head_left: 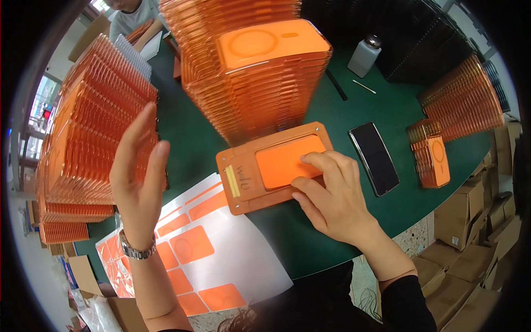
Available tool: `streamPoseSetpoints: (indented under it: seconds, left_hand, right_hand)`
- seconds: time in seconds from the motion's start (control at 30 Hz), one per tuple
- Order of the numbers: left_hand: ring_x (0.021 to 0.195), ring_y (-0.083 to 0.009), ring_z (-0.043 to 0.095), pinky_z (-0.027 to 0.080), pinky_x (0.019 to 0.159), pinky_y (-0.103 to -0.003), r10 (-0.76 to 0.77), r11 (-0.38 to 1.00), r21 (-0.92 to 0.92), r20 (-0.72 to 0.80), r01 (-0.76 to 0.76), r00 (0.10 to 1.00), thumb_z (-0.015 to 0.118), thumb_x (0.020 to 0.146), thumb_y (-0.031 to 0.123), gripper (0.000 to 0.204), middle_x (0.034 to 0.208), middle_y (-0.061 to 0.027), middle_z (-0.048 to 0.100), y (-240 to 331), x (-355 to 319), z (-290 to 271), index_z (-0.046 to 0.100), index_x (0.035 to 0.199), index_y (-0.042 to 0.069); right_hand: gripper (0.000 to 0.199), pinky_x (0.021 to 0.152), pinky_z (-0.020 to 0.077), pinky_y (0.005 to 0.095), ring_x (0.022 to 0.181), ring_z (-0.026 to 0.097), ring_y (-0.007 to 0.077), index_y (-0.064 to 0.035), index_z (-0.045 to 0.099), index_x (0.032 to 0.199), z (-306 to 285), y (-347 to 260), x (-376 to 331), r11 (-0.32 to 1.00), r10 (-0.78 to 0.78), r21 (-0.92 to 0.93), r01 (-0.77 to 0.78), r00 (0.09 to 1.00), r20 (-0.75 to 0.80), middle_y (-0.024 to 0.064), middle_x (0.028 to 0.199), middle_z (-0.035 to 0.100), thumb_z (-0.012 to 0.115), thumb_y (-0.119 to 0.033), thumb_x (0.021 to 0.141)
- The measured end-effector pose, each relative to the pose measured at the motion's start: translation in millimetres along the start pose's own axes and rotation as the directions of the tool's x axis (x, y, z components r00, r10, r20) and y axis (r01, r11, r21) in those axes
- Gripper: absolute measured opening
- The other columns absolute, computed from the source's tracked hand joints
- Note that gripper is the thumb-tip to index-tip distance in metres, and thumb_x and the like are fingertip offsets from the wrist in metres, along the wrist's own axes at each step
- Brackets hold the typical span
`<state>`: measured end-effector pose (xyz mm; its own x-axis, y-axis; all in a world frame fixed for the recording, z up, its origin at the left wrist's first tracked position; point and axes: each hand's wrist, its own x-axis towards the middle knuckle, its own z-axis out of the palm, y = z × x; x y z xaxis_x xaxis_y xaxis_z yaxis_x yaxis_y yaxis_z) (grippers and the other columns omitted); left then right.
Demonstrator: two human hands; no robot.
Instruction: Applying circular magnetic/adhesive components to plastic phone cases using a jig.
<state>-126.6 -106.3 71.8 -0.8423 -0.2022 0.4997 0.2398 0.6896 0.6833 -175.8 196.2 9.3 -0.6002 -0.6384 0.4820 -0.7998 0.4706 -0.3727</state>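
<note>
While flat, right hand (332, 193) on orange sheet (282, 163)

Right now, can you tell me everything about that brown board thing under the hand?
The board is a flat brown slab, wood-like, with rounded corners. It lies tilted on the green table. A rectangular window in its middle holds an orange sheet. A yellow tape strip and some handwriting sit near its left end. The right hand rests on it, fingertips pressing the sheet. Its lower left corner overlaps a white sticker sheet.
</note>
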Motion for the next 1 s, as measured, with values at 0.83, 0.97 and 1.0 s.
streamPoseSetpoints:
  seconds: [0.83,0.97,1.0]
  left_hand:
    - [0.141,-0.0266,0.047,0.043,0.108,-0.036,0.108,0.975,-0.193,-0.003,-0.106,0.994,0.067,0.098,0.01,0.017,0.141,-0.0186,0.059,19,46,24,0.068,0.113,0.003]
    - [0.119,-0.0147,0.055,0.041,0.108,-0.032,0.008,0.985,-0.173,-0.072,-0.021,0.997,0.054,0.105,0.007,0.015,0.136,-0.0107,0.056,19,-2,-1,0.058,0.118,0.003]
    - [0.115,-0.014,0.055,0.041,0.107,-0.033,-0.004,0.988,-0.156,-0.099,-0.012,0.995,0.052,0.106,0.008,0.014,0.132,-0.0085,0.055,26,-21,-25,0.057,0.118,0.003]
  right_hand:
    - [0.014,0.084,0.0393,0.0399,0.096,0.052,0.0268,-0.0056,0.063,0.084,26,5,25,0.999,-0.033,0.005,0.033,0.992,0.125,0.0077,0.096,0.055,0.072,-0.016,0.087]
    - [0.013,0.081,0.0385,0.0397,0.092,0.052,0.0253,-0.0063,0.064,0.081,31,13,11,0.998,-0.043,-0.037,0.046,0.996,0.081,0.0056,0.09,0.055,0.072,-0.016,0.086]
    - [0.013,0.08,0.0381,0.0394,0.091,0.052,0.0248,-0.0071,0.065,0.081,27,3,14,0.996,-0.082,-0.017,0.083,0.996,0.04,0.0049,0.089,0.055,0.072,-0.016,0.085]
